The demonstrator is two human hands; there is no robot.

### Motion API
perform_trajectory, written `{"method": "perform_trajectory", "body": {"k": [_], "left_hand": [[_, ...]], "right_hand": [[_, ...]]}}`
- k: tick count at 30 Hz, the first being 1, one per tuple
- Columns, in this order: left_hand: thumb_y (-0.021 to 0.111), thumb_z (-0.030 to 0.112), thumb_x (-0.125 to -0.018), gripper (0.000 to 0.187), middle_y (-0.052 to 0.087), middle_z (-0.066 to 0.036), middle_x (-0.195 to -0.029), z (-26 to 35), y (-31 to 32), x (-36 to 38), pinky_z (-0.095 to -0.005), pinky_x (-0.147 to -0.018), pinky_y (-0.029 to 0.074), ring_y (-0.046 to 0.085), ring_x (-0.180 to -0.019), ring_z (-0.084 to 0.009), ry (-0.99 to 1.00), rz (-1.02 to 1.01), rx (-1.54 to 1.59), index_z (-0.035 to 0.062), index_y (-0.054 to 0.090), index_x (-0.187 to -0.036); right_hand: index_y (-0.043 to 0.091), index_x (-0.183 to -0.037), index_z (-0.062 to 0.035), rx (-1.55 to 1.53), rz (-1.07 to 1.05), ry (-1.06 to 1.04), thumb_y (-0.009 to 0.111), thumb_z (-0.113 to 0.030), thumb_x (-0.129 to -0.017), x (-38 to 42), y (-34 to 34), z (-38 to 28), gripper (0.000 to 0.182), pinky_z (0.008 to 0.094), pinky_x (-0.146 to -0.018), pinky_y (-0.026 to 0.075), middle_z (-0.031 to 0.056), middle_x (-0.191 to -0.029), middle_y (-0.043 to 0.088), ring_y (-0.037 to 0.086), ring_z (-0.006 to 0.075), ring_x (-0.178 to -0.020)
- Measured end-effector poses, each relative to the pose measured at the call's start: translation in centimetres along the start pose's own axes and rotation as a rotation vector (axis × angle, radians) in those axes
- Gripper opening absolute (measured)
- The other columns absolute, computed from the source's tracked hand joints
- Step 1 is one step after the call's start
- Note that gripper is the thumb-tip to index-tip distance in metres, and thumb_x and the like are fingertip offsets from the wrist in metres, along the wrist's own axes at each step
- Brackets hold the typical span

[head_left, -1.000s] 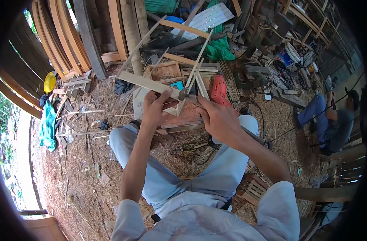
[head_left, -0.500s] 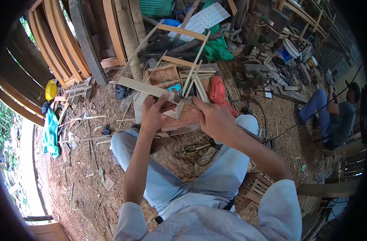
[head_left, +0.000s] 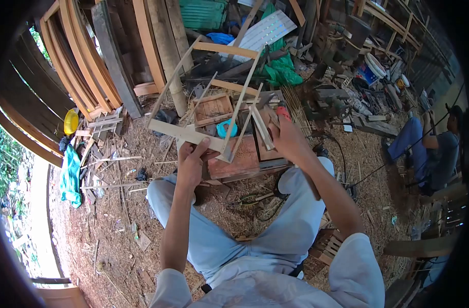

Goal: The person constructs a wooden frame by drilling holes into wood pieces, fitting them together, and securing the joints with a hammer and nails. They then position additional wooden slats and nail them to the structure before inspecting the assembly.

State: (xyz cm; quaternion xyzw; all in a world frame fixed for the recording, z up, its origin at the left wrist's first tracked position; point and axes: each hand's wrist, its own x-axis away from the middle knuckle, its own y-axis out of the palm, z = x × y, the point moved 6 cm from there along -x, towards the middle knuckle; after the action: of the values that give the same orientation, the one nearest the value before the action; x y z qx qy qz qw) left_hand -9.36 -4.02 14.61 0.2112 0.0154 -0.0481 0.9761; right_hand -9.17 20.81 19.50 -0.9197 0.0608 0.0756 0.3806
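My left hand (head_left: 192,161) is closed on the near slat of a light wooden frame (head_left: 185,134), thumb on top. The frame has thin long sides and tilts away from me over a low reddish wooden box (head_left: 234,167). To the right, my right hand (head_left: 291,139) has its fingers curled round what looks like a hammer; its brown handle (head_left: 312,186) shows below my forearm, and its head is hard to make out. Just behind that hand peeks a red power drill (head_left: 282,112), mostly covered. A blue tape roll (head_left: 226,129) lies beyond the frame's near corner.
A small wooden tray (head_left: 213,109) sits beyond the box. Pliers (head_left: 250,199) lie between my legs, and a black cable (head_left: 342,154) runs at right. Planks (head_left: 80,56) lean at left. A co-worker (head_left: 432,149) sits at far right. Wood shavings cover the ground.
My right hand has moved right with the hammer, from the frame's near corner to over the drill. The frame remains in my left hand, slightly lower.
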Motion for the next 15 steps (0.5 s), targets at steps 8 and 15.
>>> {"method": "perform_trajectory", "body": {"k": [8,15], "left_hand": [[0.056,0.013,-0.094,0.022,0.066,-0.014,-0.098,-0.2,0.6,0.2,-0.0318,-0.074,0.059,0.068,-0.089,-0.0213,-0.004,0.020,-0.033,-0.0028,0.055,-0.110],[0.057,0.012,-0.093,0.025,0.065,-0.018,-0.106,-0.4,0.4,0.1,-0.0330,-0.075,0.060,0.068,-0.093,-0.0240,0.037,0.112,0.038,-0.0047,0.055,-0.112]], "right_hand": [[0.061,-0.096,0.0027,0.322,-0.288,-0.294,0.058,-0.019,-0.089,-10.2,15.4,5.4,0.023,0.0480,-0.063,0.053,0.0248,-0.084,0.063,0.065,0.0377,-0.079],[0.063,-0.087,0.0010,0.383,-0.390,-0.080,0.060,-0.009,-0.085,-18.4,21.9,5.1,0.010,0.0403,-0.056,0.056,0.0180,-0.077,0.063,0.066,0.0301,-0.069]]}}
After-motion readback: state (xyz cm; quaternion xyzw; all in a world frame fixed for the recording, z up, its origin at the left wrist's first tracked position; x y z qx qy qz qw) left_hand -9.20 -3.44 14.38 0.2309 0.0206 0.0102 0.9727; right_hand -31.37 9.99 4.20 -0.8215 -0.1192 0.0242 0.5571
